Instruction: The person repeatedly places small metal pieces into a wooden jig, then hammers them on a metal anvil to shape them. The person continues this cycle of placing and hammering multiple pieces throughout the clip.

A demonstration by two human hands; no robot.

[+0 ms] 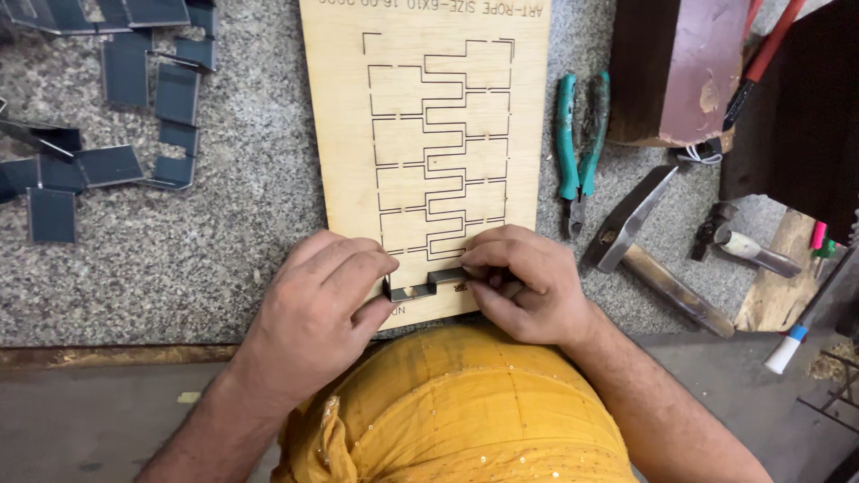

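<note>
A pale plywood board (429,116) with laser-cut stepped slots lies on the speckled grey worktop. At its near edge sits a bent dark metal strip (428,283), shaped in steps. My left hand (318,304) presses on the strip's left end with fingers curled. My right hand (528,282) pinches the strip's right end between thumb and fingers. Both hands hold the strip against the board's lowest slot. Part of the strip is hidden under my fingers.
Several bent dark metal pieces (125,116) lie scattered at the left. Teal-handled pliers (580,134) rest right of the board, with a hammer (653,250) and a second hammer (747,246) beyond. A dark block (680,67) stands at top right. A white marker (787,349) lies at the right edge.
</note>
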